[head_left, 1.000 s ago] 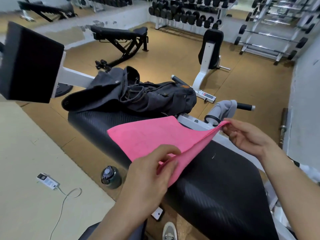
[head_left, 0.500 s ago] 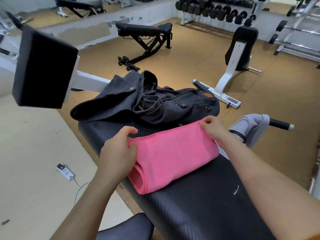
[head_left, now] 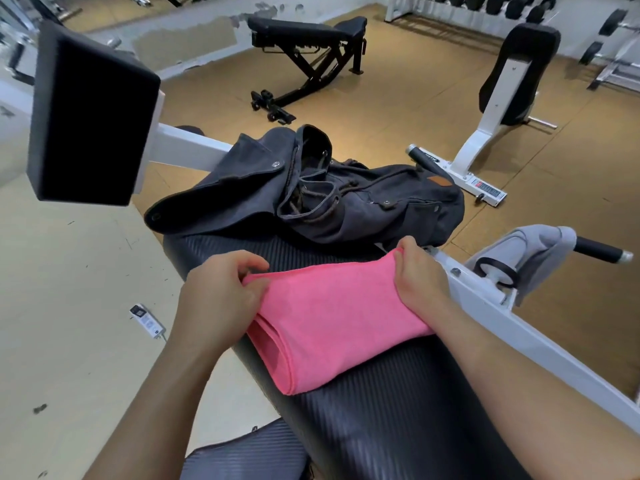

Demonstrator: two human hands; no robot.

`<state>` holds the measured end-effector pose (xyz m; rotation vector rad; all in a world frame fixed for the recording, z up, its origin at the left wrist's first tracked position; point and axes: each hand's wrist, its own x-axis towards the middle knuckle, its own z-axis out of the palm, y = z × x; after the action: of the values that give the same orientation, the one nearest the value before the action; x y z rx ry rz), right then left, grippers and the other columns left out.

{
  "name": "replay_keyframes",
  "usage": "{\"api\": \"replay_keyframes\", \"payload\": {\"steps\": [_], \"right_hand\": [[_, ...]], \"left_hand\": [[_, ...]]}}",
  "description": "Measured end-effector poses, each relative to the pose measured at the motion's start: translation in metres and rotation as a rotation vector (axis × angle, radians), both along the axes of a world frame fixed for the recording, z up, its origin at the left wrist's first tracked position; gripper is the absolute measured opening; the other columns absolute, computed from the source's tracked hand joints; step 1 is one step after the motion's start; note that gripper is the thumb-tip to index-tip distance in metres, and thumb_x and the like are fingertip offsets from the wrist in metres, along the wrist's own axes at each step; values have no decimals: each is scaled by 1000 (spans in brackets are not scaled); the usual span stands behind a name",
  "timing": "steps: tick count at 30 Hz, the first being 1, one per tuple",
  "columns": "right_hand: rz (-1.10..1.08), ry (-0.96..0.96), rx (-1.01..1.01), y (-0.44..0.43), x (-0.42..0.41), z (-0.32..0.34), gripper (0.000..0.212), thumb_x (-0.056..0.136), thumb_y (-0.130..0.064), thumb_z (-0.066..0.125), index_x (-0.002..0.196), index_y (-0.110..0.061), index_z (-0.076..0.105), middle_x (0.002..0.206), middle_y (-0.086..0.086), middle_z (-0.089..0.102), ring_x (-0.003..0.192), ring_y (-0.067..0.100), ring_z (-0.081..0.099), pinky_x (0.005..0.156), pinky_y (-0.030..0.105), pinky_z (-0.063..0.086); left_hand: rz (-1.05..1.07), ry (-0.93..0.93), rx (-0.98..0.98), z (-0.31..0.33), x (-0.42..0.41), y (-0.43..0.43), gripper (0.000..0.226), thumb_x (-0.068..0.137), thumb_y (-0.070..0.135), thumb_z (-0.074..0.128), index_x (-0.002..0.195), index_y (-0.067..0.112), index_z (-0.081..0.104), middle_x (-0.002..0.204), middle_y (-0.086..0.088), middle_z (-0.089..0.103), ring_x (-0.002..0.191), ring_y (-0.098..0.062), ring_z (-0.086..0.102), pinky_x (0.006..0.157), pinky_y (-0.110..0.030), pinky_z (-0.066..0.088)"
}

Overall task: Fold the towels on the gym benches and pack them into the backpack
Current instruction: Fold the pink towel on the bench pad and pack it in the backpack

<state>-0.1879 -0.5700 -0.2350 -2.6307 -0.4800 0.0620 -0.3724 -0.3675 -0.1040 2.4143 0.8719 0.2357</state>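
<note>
your left hand [head_left: 221,292] sits at the 9 o'clock edge of the pink towel [head_left: 332,323], with its fingers [head_left: 249,263] curled and the thumb pinching the towel's far-left corner. your right hand [head_left: 420,282] is at the towel's 2 o'clock corner. its fingers are bent down over the far edge and grip the cloth there, though the fingertips are hidden behind the fold. the towel spans the gap between both hands and touches each.

counted: two hands, one pink towel, one backpack [head_left: 346,202], and one grey towel [head_left: 533,251] draped over the padded handle out at 3 o'clock. you have one black bench [head_left: 398,427] under the work, and a second bench [head_left: 308,32] stands well apart at 12 o'clock. one white power strip [head_left: 147,320] lies on the floor at 9 o'clock.

the pink towel lies flat on the ribbed black bench pad, just toward you from the backpack. it is folded into a thick band of several layers. the rounded fold faces 6 o'clock, and the open layered end shows at 8 o'clock beside your left wrist. its top is smooth, bright pink and fuzzy. the dark backpack lies on its side at the bench's 12 o'clock end, flap thrown open to the left and drawstring mouth gaping.
</note>
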Motion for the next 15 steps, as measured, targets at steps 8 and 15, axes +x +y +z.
{"api": "replay_keyframes", "payload": {"steps": [8, 15], "right_hand": [[2, 76, -123, 1, 6, -2, 19, 103, -28, 28, 95, -12, 34, 81, 12, 56, 79, 35, 55, 63, 38, 34], [-39, -75, -106, 3, -6, 24, 38, 99, -40, 40, 120, -12, 55, 118, 15, 56, 110, 36, 53, 87, 44, 42]], "left_hand": [[-69, 44, 104, -10, -6, -2, 28, 90, 12, 53, 99, 32, 69, 99, 9, 68, 95, -20, 61, 77, -33, 45], [-258, -232, 360, -3, -25, -21, 17, 87, 23, 60, 99, 21, 73, 94, 3, 59, 84, -20, 50, 64, -31, 40]]}}
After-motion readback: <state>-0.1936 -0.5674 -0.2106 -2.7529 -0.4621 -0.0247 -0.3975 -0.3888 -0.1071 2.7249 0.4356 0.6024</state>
